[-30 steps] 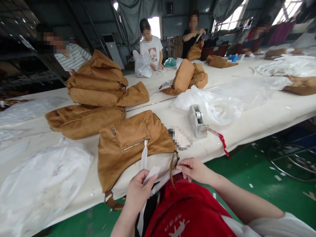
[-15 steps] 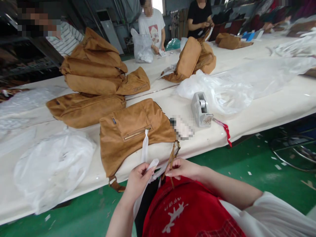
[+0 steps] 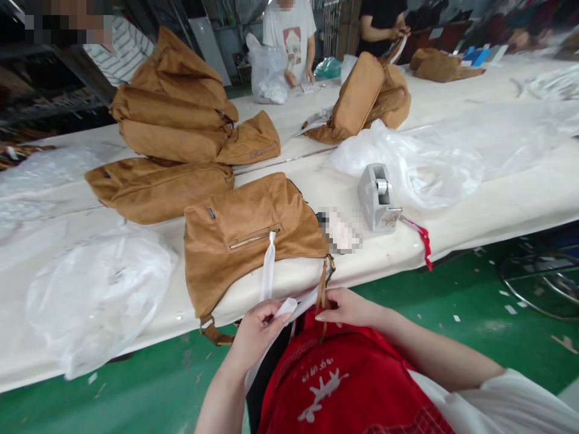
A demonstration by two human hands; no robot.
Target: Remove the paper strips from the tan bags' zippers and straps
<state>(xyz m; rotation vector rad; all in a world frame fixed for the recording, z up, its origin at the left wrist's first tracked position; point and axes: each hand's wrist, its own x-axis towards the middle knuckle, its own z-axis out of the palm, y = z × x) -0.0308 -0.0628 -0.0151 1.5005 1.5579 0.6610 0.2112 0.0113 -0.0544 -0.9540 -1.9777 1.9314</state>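
Observation:
A tan leather handbag (image 3: 244,223) lies on its side at the table's front edge, its strap hanging over. From the zip pull on its front pocket hangs a white strip (image 3: 268,265). Closed around a folded end of white paper-like strip (image 3: 287,307) is my left hand (image 3: 256,331), just below the bag. My right hand (image 3: 350,307) pinches the thin brown leather cords (image 3: 322,286) that dangle from the bag's right ring. A length of the white strip runs between the two hands, in front of my red apron (image 3: 325,374).
Several tan bags (image 3: 172,135) are piled at the back left. A tape dispenser (image 3: 379,199), red-tied scissors-like handle (image 3: 420,232) and clear plastic film (image 3: 420,166) lie to the right. A plastic bag (image 3: 102,295) lies front left. Co-workers stand across the table (image 3: 312,157).
The view has shifted slightly, so the table's things sit a little higher and further right. My right hand stays at the cords, and my left hand keeps hold of the strip.

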